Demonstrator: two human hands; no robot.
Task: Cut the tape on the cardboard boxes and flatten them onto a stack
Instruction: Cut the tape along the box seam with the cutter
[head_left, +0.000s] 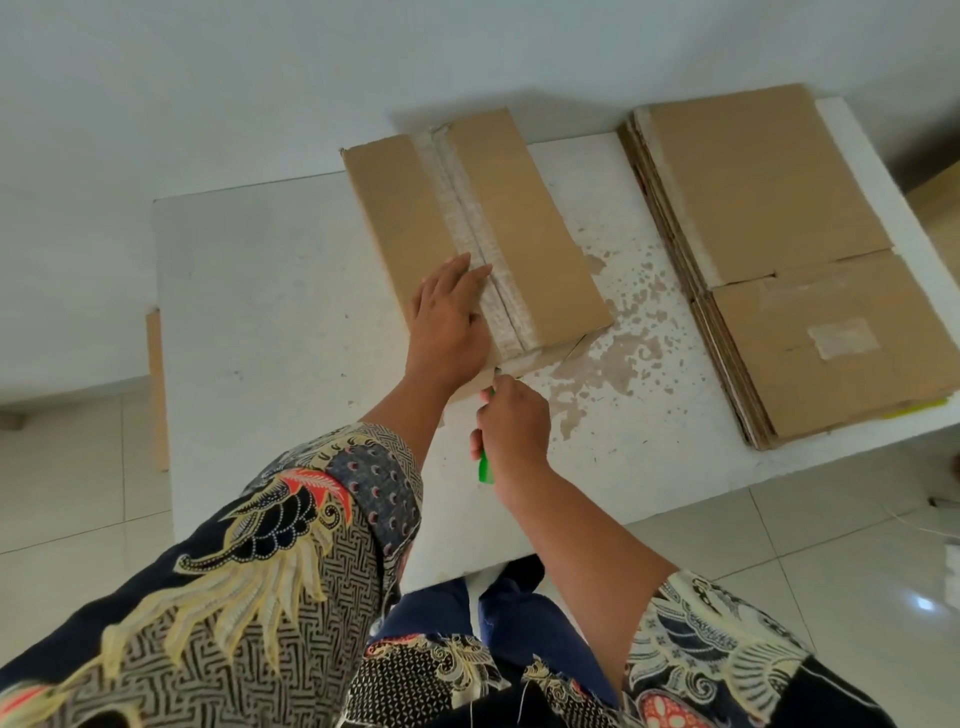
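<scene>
On the white surface (249, 312), my left hand (449, 317) lies flat, fingers straight, on the near left flap of the taped cardboard box (519, 218). Just nearer, my right hand (511, 421) grips a green cutter (486, 467), its tip at the box's near edge below the tape seam (488, 260). Far right lies the stack of flattened boxes (779, 234).
</scene>
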